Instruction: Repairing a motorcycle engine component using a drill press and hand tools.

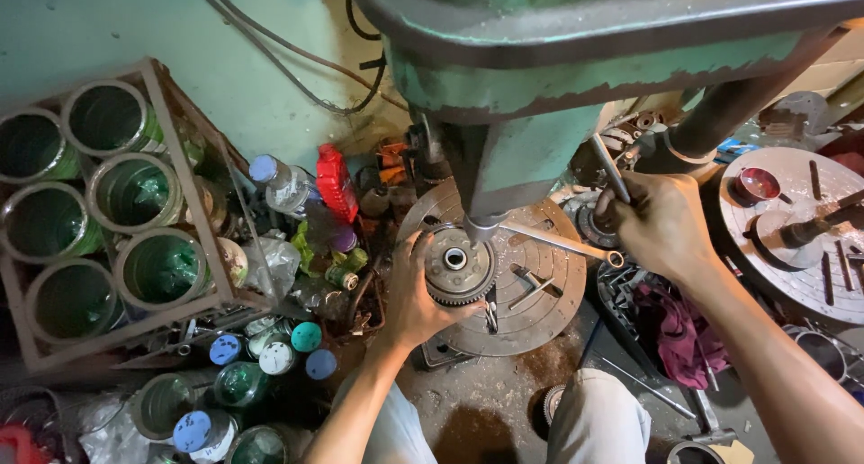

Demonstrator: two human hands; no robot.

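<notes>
head | left hand [416,295] grips toothed gear [457,266] | right hand [661,223] clasps machine lever [610,167]

Head camera looks steeply down (close) onto the drill table [531,288].

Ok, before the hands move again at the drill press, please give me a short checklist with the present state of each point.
1. Left hand holds the round toothed metal gear by its rim: ok.
2. Gear lies flat on the round slotted metal table: cannot tell, the hand covers its left edge.
3. Gear's centre hole sits under the green drill press spindle: looks close; exact alignment cannot tell.
4. Right hand grips the thin steel lever: ok.
5. Long silver spanner lies loose on the table near the spindle: not ok.
6. Fingers clear of the spindle: not ok, the left thumb is near.
</notes>
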